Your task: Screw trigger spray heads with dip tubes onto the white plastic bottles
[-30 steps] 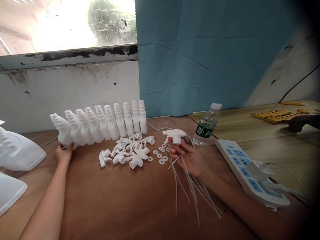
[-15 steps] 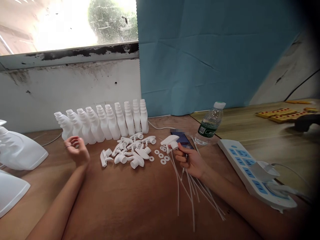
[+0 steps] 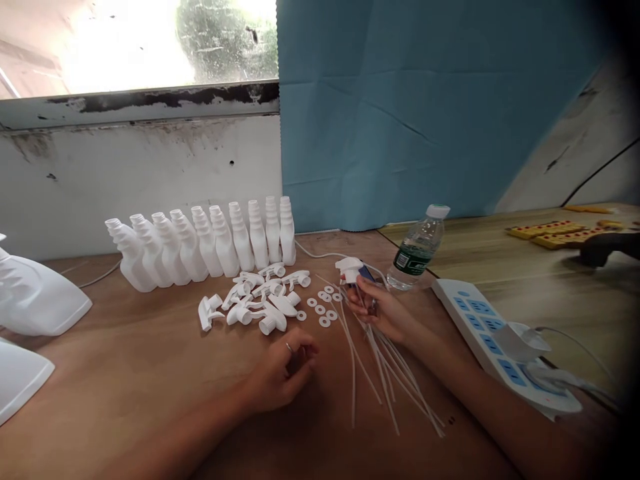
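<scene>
My right hand [image 3: 383, 312] grips a white trigger spray head [image 3: 349, 269], holding it upright above the tabletop. Below it thin white dip tubes [image 3: 385, 373] fan out toward me. My left hand [image 3: 283, 370] hovers over the brown table [image 3: 240, 437], its fingers loosely curled with a gap to the thumb and nothing seen between them. Just beyond it lies a loose pile of white trigger spray heads [image 3: 273, 317]. Flat white washers [image 3: 325, 303] are scattered between that pile and my right hand.
Several white bottles without caps [image 3: 225, 247] stand in a row by the wall. Larger white bottles [image 3: 40, 293] are at the left edge. A water bottle [image 3: 416, 253], a power strip [image 3: 500, 353] and a partly covered phone [image 3: 369, 273] are on the right.
My left hand has come from beside the bottle row to the front middle of the table. My right hand has turned the spray head from tilted to upright.
</scene>
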A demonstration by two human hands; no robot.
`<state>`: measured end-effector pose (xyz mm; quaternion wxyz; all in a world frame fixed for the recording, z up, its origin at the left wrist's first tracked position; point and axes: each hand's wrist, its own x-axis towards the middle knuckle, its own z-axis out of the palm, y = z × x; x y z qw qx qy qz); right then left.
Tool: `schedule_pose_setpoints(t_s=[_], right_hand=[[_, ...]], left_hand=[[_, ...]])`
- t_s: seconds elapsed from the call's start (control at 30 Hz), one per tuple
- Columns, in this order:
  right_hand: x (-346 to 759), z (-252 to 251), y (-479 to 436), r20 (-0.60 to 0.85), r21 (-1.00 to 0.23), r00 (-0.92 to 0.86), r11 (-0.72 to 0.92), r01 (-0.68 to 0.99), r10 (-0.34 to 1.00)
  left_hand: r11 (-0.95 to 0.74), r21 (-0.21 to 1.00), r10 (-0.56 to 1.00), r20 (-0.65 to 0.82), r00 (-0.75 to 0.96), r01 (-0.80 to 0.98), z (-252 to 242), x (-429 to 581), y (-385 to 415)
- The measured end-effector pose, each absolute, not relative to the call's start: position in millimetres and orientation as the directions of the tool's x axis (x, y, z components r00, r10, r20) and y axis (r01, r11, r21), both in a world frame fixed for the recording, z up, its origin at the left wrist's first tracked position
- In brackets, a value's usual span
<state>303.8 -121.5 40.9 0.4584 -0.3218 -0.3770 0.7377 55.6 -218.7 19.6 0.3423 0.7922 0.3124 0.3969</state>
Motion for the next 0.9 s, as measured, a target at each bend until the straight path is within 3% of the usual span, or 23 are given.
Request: schedule_pose_setpoints(t_s=[0.17, 0.33, 0.47, 0.53, 0.63, 0.7, 0.77, 0.9], right_hand=[[312, 41, -111, -0.036, -0.935, -0.171, -0.094, -0.343, 0.985], [313, 41, -109, 0.152, -0.961, -0.025, 0.142, -0.236, 0.988], [313, 43, -119, 0.352, -0.935, -0.044, 0.353, 0.020, 0.935], [313, 42, -126, 0.459, -0.847, -0.127, 0.476, 0.237, 0.879], [309, 39, -139, 0.593, -0.554, -0.380, 0.702, 0.448, 0.710], [303, 37, -147, 0.557, -0.381, -0.585, 0.808, 0.450, 0.589], [294, 36, -154, 0.488, -0.291, -0.723, 0.872, 0.394, 0.489], [282, 37, -165, 0.512, -0.283, -0.782, 0.930, 0.237, 0.355]], left_hand=[[-0.340, 0.915, 0.878, 0.226, 0.422, 0.219, 13, 56, -210], [-0.166, 0.984, 0.917, 0.129, 0.379, 0.067, 10, 58, -206], [-0.073, 0.994, 0.926, 0.099, 0.365, -0.085, 8, 58, -200], [-0.047, 0.990, 0.930, 0.092, 0.355, -0.132, 8, 59, -198], [-0.010, 0.979, 0.926, 0.086, 0.368, -0.202, 11, 61, -199], [0.026, 0.963, 0.909, 0.088, 0.407, -0.267, 12, 64, -202], [0.069, 0.946, 0.904, 0.075, 0.421, -0.316, 13, 68, -205], [0.159, 0.928, 0.934, -0.030, 0.357, -0.336, 13, 73, -207]])
